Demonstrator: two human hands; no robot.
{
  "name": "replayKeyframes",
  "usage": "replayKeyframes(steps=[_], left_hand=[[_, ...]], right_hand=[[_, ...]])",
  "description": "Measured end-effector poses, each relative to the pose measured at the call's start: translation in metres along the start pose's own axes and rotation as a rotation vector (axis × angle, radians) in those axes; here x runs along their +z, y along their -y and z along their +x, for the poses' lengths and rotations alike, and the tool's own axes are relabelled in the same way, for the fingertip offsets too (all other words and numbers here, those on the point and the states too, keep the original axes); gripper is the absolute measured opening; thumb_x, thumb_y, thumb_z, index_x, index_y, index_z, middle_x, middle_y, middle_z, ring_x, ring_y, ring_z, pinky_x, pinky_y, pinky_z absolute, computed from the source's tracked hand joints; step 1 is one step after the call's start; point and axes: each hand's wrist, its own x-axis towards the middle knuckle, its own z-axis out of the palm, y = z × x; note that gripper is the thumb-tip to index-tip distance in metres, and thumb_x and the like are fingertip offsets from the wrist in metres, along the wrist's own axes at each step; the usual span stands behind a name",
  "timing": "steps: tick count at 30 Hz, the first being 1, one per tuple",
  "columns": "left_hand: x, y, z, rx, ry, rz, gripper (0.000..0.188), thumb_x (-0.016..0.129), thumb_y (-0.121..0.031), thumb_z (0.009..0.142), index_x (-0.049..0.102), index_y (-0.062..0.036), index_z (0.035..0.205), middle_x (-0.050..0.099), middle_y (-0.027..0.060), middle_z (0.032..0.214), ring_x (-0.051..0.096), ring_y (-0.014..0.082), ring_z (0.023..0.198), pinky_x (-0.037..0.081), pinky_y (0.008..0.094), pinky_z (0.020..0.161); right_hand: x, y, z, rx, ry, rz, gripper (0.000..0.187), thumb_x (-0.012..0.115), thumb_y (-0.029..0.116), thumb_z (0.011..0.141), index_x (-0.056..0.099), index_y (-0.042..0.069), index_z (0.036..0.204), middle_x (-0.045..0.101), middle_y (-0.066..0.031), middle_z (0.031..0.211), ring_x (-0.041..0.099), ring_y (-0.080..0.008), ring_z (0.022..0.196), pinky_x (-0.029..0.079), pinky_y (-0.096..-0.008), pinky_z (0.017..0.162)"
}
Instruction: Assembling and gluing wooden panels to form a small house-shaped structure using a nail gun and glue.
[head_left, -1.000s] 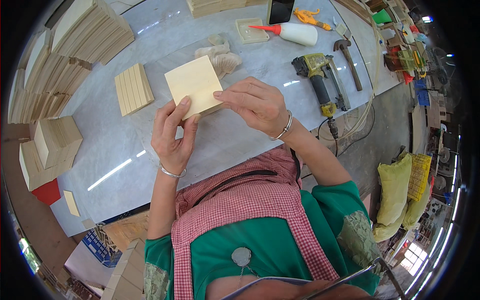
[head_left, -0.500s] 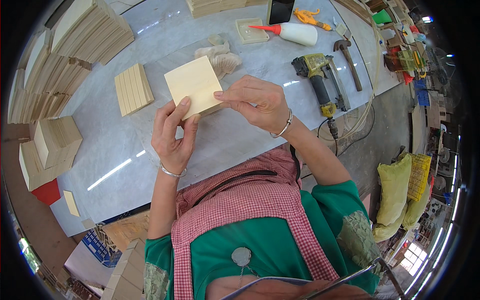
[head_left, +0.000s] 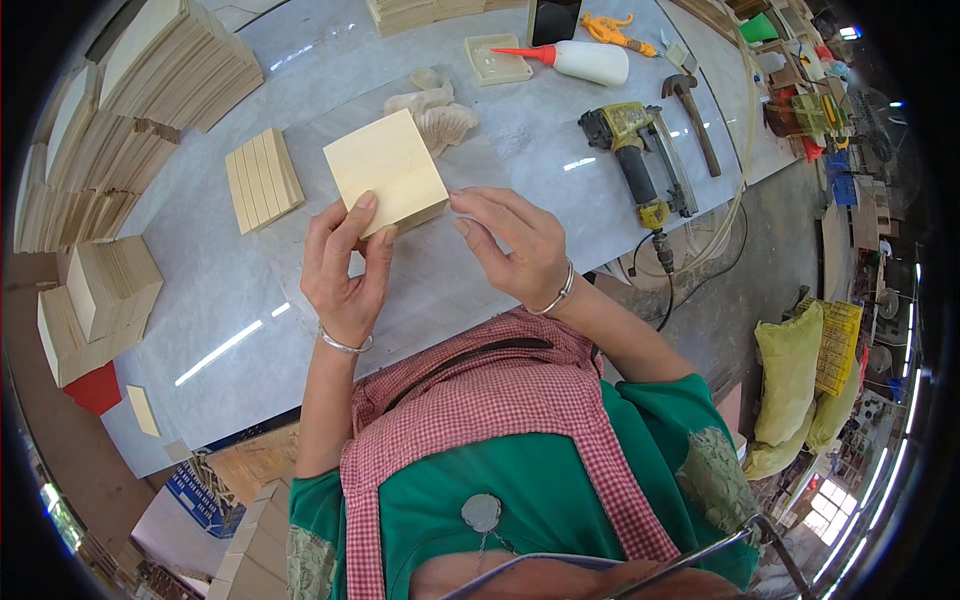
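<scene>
A square, pale wooden box-like piece (head_left: 388, 165) is tilted above the table, its flat top face toward me and part of its near right side showing. My left hand (head_left: 345, 265) grips its near left corner, thumb and fingers on the edge; the fingers underneath are hidden. Close by its right corner is my right hand (head_left: 520, 245), thumb and forefinger apart, with nothing seen between them. Whether a fingertip brushes the corner I cannot tell. Just beyond the piece lies a crumpled whitish cloth or glove (head_left: 440, 115). Thin wooden strips (head_left: 264, 180) lie side by side left of it.
Tall stacks of thin boards (head_left: 180, 65) line the left side. A nail gun (head_left: 640, 165) with a hose and a hammer (head_left: 692, 125) lie at right. Farther back are a red-tipped white bottle (head_left: 592, 63), a shallow tray (head_left: 498, 65) and an orange-yellow air blow gun (head_left: 615, 33).
My right hand has come off the piece's right corner, moving slightly right and toward me, its fingers spreading. The left hand keeps its hold, and more of the piece's side shows.
</scene>
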Motion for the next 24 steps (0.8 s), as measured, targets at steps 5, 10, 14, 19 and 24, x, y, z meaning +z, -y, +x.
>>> replayKeyframes(steps=[5, 10, 14, 19, 24], left_hand=[[0.000, 0.000, 0.001, 0.030, 0.008, 0.030, 0.035, 0.071, 0.000, 0.079, 0.063, -0.0028, 0.113, 0.060, 0.0143, 0.100, 0.059, 0.0142, 0.075, 0.050, 0.0234, 0.052], [0.000, 0.001, -0.001, 0.021, 0.003, 0.026, 0.035, 0.071, 0.000, 0.078, 0.063, -0.0029, 0.112, 0.060, 0.0142, 0.100, 0.059, 0.0146, 0.076, 0.050, 0.0234, 0.052], [0.001, -0.001, 0.001, 0.025, -0.001, 0.046, 0.035, 0.071, 0.000, 0.078, 0.063, -0.0030, 0.112, 0.060, 0.0138, 0.099, 0.059, 0.0147, 0.076, 0.050, 0.0234, 0.052], [-0.001, -0.003, 0.000, 0.013, -0.005, 0.058, 0.032, 0.070, -0.002, 0.080, 0.063, -0.0020, 0.112, 0.061, 0.0137, 0.101, 0.060, 0.0147, 0.077, 0.052, 0.0237, 0.057], [0.000, -0.004, 0.001, -0.003, 0.010, 0.060, 0.029, 0.070, -0.005, 0.082, 0.064, -0.0010, 0.111, 0.061, 0.0136, 0.102, 0.061, 0.0148, 0.077, 0.052, 0.0236, 0.060]], right_hand=[[-0.002, 0.002, 0.004, -0.175, 0.024, -0.243, 0.030, 0.068, -0.001, 0.071, 0.062, -0.004, 0.101, 0.063, -0.0124, 0.092, 0.063, -0.0242, 0.072, 0.052, -0.0308, 0.060], [-0.007, 0.003, 0.008, -0.207, 0.057, -0.251, 0.032, 0.067, -0.002, 0.069, 0.062, -0.005, 0.101, 0.063, -0.0130, 0.092, 0.063, -0.0246, 0.073, 0.052, -0.0308, 0.061], [-0.010, 0.007, 0.006, -0.090, 0.109, -0.170, 0.036, 0.068, 0.003, 0.071, 0.061, -0.002, 0.107, 0.063, -0.0141, 0.093, 0.063, -0.0268, 0.077, 0.053, -0.0326, 0.064], [-0.075, -0.033, 0.000, 0.124, 0.145, -0.580, 0.041, 0.065, 0.010, 0.079, 0.057, 0.004, 0.118, 0.062, -0.0177, 0.104, 0.063, -0.0334, 0.089, 0.052, -0.0379, 0.077], [-0.137, -0.092, -0.024, 0.806, 0.408, -1.015, 0.077, 0.067, 0.025, 0.075, 0.029, 0.002, 0.138, 0.058, -0.0227, 0.109, 0.058, -0.0377, 0.097, 0.049, -0.0438, 0.083]])
